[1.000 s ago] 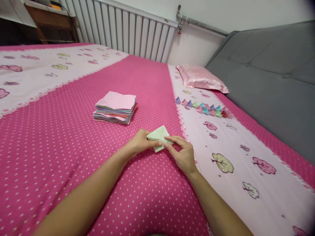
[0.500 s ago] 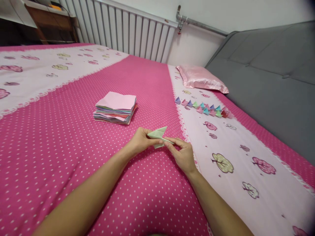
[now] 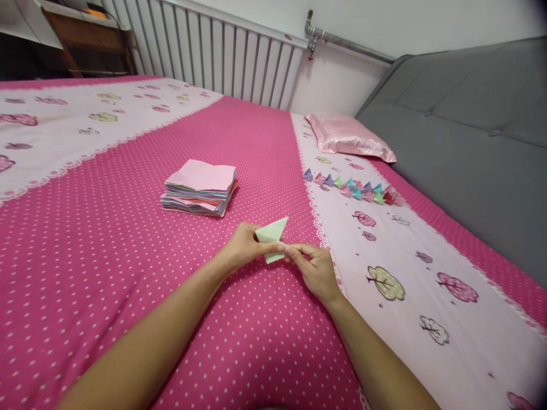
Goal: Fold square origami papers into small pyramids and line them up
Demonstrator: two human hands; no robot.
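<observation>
A pale green piece of folded paper (image 3: 272, 231) is held between both hands above the pink dotted bedspread (image 3: 256, 319). My left hand (image 3: 244, 248) grips its left side, the thumb lying across the front. With thumb and forefinger, my right hand (image 3: 314, 266) pinches a narrow part at the paper's right. One pointed corner sticks up to the right, and a flap shows below my left thumb. The fingers behind the paper are mostly hidden.
Beyond my left hand lies a stack of coloured paper sheets (image 3: 200, 188), pink on top. Several small folded paper pieces (image 3: 357, 193) stand in rows at the right. Farther back are a pink pillow (image 3: 348, 138), a grey headboard (image 3: 465, 114) and a white radiator (image 3: 213, 51).
The green paper has turned in my hands, so its upper part shows a broader flat face. My right fingers have closed over the right tip, which stuck out past them before.
</observation>
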